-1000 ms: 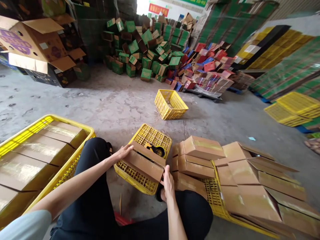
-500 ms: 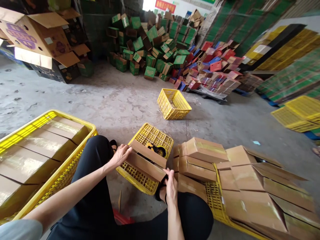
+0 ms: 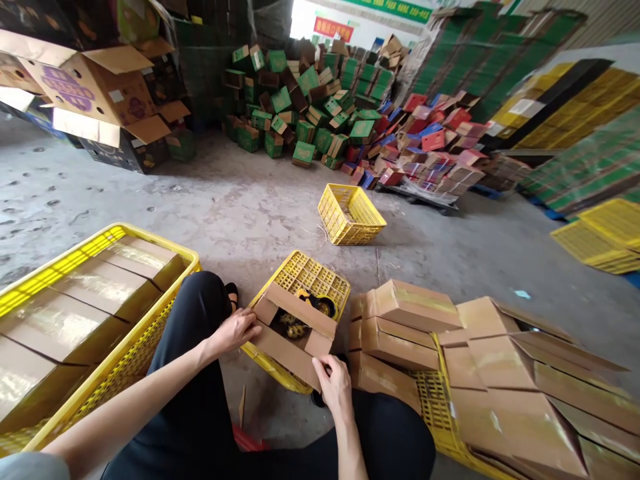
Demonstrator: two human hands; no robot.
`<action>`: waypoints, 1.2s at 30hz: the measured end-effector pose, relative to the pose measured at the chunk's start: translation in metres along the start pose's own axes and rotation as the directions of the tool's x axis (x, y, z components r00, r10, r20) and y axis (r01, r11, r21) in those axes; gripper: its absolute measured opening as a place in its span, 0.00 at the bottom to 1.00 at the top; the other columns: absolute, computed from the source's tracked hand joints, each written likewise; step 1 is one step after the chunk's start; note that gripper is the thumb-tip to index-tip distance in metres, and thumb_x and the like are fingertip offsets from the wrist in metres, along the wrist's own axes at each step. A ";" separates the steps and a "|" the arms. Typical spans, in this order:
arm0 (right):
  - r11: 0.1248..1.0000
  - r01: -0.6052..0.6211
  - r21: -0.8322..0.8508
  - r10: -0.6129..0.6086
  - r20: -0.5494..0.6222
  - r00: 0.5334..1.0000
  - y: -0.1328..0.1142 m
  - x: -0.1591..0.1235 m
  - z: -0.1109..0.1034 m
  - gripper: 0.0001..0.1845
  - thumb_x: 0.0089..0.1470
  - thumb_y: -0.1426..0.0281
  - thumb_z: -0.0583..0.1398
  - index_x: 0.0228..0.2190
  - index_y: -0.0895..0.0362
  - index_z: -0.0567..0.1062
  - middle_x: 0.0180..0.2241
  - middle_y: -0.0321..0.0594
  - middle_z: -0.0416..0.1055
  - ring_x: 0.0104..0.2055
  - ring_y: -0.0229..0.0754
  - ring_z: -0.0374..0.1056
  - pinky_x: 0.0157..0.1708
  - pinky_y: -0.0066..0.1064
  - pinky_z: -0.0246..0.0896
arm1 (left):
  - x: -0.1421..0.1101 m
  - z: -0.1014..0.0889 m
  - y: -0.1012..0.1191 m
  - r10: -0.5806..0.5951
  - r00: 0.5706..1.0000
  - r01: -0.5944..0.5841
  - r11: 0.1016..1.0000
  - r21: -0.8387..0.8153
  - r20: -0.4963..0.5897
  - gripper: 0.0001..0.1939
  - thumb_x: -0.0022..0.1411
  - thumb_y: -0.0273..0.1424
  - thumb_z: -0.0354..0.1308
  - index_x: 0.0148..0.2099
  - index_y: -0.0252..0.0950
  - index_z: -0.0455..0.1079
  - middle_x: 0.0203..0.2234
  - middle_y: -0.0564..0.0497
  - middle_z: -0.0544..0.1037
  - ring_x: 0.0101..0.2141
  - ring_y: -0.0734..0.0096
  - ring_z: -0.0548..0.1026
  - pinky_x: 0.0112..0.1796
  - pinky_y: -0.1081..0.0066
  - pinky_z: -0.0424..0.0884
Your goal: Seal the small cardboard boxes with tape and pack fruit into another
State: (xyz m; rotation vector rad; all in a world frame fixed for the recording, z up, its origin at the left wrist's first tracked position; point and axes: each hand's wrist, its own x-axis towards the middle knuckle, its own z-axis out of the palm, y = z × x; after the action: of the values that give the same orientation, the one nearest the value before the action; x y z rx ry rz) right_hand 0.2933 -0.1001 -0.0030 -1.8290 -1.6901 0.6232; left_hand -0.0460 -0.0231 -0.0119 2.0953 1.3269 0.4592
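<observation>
Between my knees a cardboard box (image 3: pixel 287 351) lies on an upturned yellow crate (image 3: pixel 320 273). Its long flaps stand apart, with short flaps folded at both ends. Through the gap dark and yellowish contents (image 3: pixel 293 327) show, too small to name. My left hand (image 3: pixel 235 331) grips the box's left end, with the fingers over the flap edge. At the right end, my right hand (image 3: pixel 334 383) pinches the near long flap between thumb and fingers. Just beyond the far flap sits a yellow and black tape dispenser (image 3: pixel 320 303), touched by neither hand.
At my left stands a large yellow crate (image 3: pixel 190 261) of taped boxes (image 3: pixel 95 287). Taped boxes (image 3: pixel 415 303) are stacked at my right, beside another loaded yellow crate (image 3: pixel 435 407). A small yellow basket (image 3: pixel 353 217) stands ahead, before heaped green cartons (image 3: pixel 305 153) and red cartons (image 3: pixel 433 139).
The gap between the box's long flaps has widened, showing the end flaps and contents. My right hand has shifted left along the near flap; my left hand stays at the left end.
</observation>
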 end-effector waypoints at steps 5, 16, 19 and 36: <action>0.942 0.198 -0.272 -0.212 -0.021 0.977 0.004 -0.007 0.016 0.18 0.68 0.56 0.54 0.33 0.51 0.77 0.34 0.44 0.76 0.41 0.54 0.70 0.44 0.41 0.62 | -0.002 0.007 0.005 0.024 0.997 -0.041 0.974 0.224 0.079 0.08 0.68 0.37 0.58 0.39 0.38 0.71 0.46 0.43 0.74 0.46 0.55 0.72 0.48 0.61 0.70; 0.849 0.366 -0.382 -0.402 -0.015 0.916 0.014 0.024 0.066 0.22 0.72 0.71 0.46 0.42 0.56 0.79 0.38 0.47 0.80 0.43 0.49 0.74 0.46 0.38 0.67 | 0.037 0.043 0.037 0.203 0.972 -0.228 0.942 0.246 0.122 0.14 0.72 0.37 0.57 0.55 0.40 0.76 0.51 0.44 0.77 0.51 0.54 0.74 0.54 0.61 0.70; 0.840 0.381 -0.387 -0.428 -0.041 0.903 0.019 0.033 0.068 0.23 0.73 0.66 0.45 0.52 0.60 0.76 0.49 0.54 0.79 0.51 0.53 0.73 0.52 0.44 0.68 | 0.041 0.056 0.032 0.254 0.962 -0.271 0.937 0.220 0.101 0.16 0.73 0.39 0.57 0.57 0.40 0.76 0.54 0.44 0.78 0.57 0.54 0.73 0.58 0.61 0.69; 0.804 0.068 -0.590 -0.008 0.103 0.995 -0.018 0.095 0.029 0.41 0.66 0.68 0.51 0.75 0.53 0.43 0.73 0.45 0.53 0.77 0.61 0.34 0.67 0.68 0.46 | 0.039 0.085 0.000 0.297 0.952 -0.306 0.938 0.165 0.075 0.22 0.74 0.45 0.57 0.61 0.38 0.74 0.61 0.43 0.76 0.70 0.51 0.60 0.69 0.50 0.53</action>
State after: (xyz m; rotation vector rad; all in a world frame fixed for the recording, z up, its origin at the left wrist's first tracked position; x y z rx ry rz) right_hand 0.2690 -0.0024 -0.0082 -2.1975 -2.1543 0.1561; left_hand 0.0197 -0.0143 -0.0772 2.4560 1.0522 0.4269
